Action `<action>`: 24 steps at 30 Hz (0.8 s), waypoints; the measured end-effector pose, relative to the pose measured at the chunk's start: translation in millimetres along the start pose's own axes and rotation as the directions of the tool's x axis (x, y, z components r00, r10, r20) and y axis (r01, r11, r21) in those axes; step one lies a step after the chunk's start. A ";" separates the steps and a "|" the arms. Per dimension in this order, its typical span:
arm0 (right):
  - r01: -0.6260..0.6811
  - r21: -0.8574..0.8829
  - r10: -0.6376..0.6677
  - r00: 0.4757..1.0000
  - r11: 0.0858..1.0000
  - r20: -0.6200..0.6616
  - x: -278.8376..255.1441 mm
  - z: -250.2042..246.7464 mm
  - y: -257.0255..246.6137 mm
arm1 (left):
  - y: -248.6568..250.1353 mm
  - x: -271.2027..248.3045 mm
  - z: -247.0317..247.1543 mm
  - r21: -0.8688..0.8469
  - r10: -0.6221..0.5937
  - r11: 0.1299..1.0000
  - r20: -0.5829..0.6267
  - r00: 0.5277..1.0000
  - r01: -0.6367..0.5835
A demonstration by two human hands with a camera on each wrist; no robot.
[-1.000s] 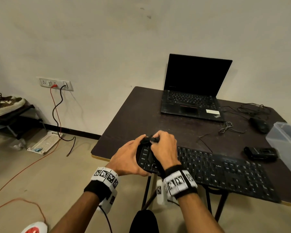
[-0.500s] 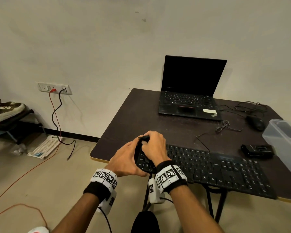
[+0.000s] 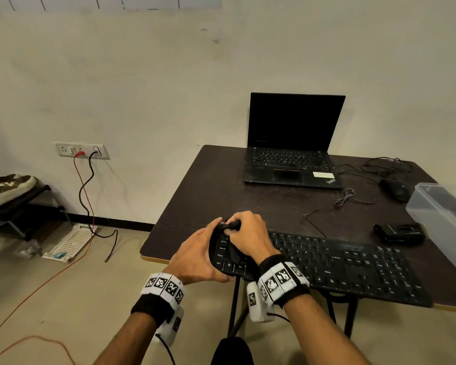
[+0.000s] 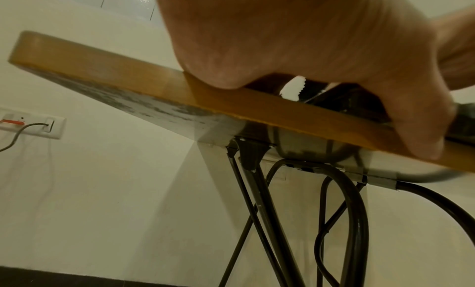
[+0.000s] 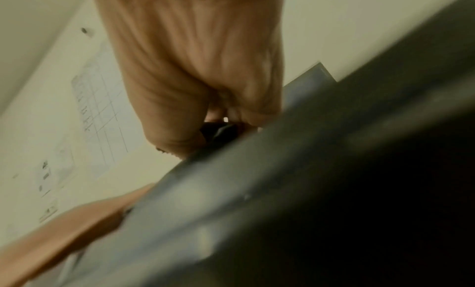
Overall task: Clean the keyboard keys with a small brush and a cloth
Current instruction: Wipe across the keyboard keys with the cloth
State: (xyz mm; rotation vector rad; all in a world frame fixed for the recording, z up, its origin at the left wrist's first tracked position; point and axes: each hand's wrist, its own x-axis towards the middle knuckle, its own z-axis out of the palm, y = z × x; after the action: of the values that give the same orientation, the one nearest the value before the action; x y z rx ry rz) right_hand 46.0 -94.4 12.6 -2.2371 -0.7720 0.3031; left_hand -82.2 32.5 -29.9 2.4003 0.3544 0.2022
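A black keyboard (image 3: 353, 264) lies along the front edge of the dark table (image 3: 221, 185). My left hand (image 3: 195, 256) grips its left end. In the left wrist view that hand (image 4: 308, 37) lies over the table's wooden edge (image 4: 128, 78). My right hand (image 3: 248, 233) is curled over the keyboard's top left corner, holding a small black object (image 3: 231, 226). Whether it is the brush or the cloth I cannot tell. In the right wrist view the fingers (image 5: 192, 78) close round that black object (image 5: 218, 131) above the blurred keyboard (image 5: 282, 189).
An open black laptop (image 3: 292, 154) stands at the back of the table. To the right are a mouse (image 3: 395, 189) with loose cables (image 3: 348, 196), a small black device (image 3: 399, 233) and a clear plastic box (image 3: 442, 219). Wires trail from a wall socket (image 3: 81, 150) across the floor.
My right hand has shifted slightly left over the keyboard's left end with the black object still in it. The left hand has kept its hold.
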 end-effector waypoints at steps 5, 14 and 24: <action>0.014 -0.012 -0.015 0.996 1.000 -0.092 -6.7 -6.6 8.4 | -2.9 3.9 -1.8 0.005 0.003 1.000 -0.008 1.000 -0.003; -0.015 -0.034 0.010 0.991 0.999 -0.132 -11.5 -16.6 19.7 | -3.0 2.2 1.4 0.000 -0.014 1.000 0.007 1.000 0.014; 0.015 -0.046 -0.021 0.992 0.999 -0.122 -18.9 -16.6 12.5 | -2.1 3.3 2.8 0.005 -0.010 1.000 0.004 1.000 0.010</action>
State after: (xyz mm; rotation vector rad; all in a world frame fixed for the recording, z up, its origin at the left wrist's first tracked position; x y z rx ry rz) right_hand 43.6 -122.3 15.0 -2.2664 -0.7394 0.1394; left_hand -78.8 33.3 -33.3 2.4030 0.3658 0.1920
